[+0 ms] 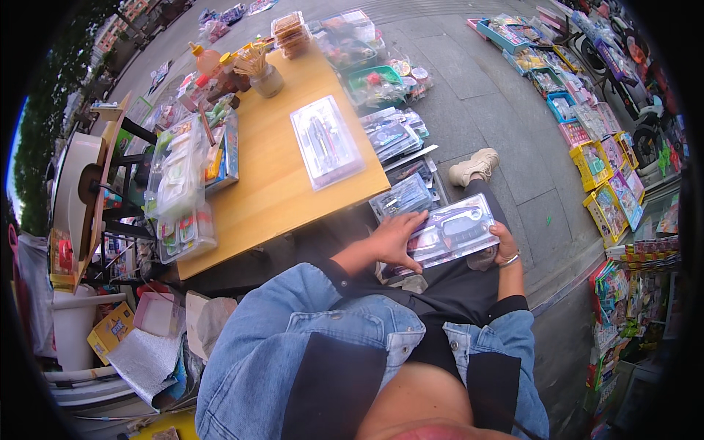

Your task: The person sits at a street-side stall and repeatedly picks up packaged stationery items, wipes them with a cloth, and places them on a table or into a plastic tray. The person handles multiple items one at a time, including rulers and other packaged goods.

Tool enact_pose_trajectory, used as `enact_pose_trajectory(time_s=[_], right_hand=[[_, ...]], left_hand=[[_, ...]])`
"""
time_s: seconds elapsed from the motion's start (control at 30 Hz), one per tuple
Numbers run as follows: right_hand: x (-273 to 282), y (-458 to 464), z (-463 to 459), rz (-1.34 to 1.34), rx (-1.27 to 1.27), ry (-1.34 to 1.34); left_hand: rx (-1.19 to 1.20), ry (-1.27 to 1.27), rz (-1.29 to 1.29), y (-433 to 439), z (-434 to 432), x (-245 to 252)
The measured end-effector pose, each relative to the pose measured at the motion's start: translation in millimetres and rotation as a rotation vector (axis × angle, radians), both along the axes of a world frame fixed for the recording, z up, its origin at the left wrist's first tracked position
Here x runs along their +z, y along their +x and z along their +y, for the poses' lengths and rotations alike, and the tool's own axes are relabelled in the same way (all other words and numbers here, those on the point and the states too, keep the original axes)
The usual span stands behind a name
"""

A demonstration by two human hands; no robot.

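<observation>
Above my lap, a clear plastic blister pack [454,229] with a purple-and-white backing and dark moulded items inside is held tilted. My right hand [505,245] grips its right end, thumb on the front. Spread across its left end, my left hand [397,240] clasps it between thumb and fingers. A similar flat clear pack [325,140], holding slim pen-like pieces, lies on the wooden table [264,220] in front of me. Just beyond my left hand, more blister packs [406,193] are stacked beside the table's right edge.
Stacked clear boxes [181,181] stand at the table's left side. Farther back are a jar of wooden sticks [267,80], bottles [208,59] and stacked food boxes [290,33]. Baskets of small goods [379,85] line the table's right side. Toy boxes [594,165] cover the far right.
</observation>
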State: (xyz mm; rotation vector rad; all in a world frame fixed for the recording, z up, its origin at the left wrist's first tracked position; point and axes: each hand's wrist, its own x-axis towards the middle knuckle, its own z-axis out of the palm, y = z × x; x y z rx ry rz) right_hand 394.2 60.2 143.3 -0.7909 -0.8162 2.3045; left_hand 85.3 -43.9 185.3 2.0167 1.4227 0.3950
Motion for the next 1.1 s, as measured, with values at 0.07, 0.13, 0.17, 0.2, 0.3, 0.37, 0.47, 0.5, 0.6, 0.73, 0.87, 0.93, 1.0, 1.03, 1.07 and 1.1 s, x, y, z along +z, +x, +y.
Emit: enact_pose_trajectory(time_s=[0.07,0.13,0.17,0.2,0.3,0.37,0.47,0.5,0.6,0.73,0.87,0.93,1.0,1.03,1.07,1.1], right_hand=[[3,-6,-4,0.015,0.024,0.004],[3,-12,-9,-0.047,-0.045,-0.005],[1,-15,-11,-0.031,-0.043,0.005],[-1,-17,-11,-0.052,-0.061,-0.031],[-12,-21,-8,-0.112,-0.157,-0.060],[-18,-17,-6,-0.213,-0.330,-0.045],[-21,-5,-8,-0.575,-0.555,0.380],[-20,0,-15,-0.674,-0.565,0.463],[-18,9,-34,-0.947,-0.607,0.737],[-25,4,-51,-1.031,-0.589,0.800],[-31,1,-46,-1.055,-0.640,0.752],[-32,2,-42,-1.119,-0.613,0.761],[-32,4,-40,-1.149,-0.579,0.750],[-32,4,-39,-1.172,-0.564,0.755],[-31,5,-39,-1.175,-0.556,0.754],[-31,5,-39,-1.180,-0.544,0.745]], left_hand=[[-0.009,0.019,-0.036,5,-5,-1],[0.027,-0.029,-0.077,7,-7,-1],[0.040,-0.065,-0.095,8,-7,-1],[0.058,-0.112,-0.131,8,-7,-3],[0.118,-0.157,-0.181,7,0,-15],[0.195,-0.272,-0.335,4,10,-31],[0.304,-0.157,-0.352,-6,35,-62],[0.361,-0.177,-0.328,-12,47,-71],[0.464,-0.242,-0.101,-39,80,-85],[0.711,-0.137,0.075,-57,114,-99],[0.843,-0.015,0.098,-80,146,-119],[0.886,0.011,0.138,-90,162,-131],[0.899,0.055,0.149,-101,174,-141],[0.914,0.044,0.154,-105,179,-145],[0.890,0.067,0.159,-110,184,-148],[0.875,0.074,0.166,-115,189,-151]])
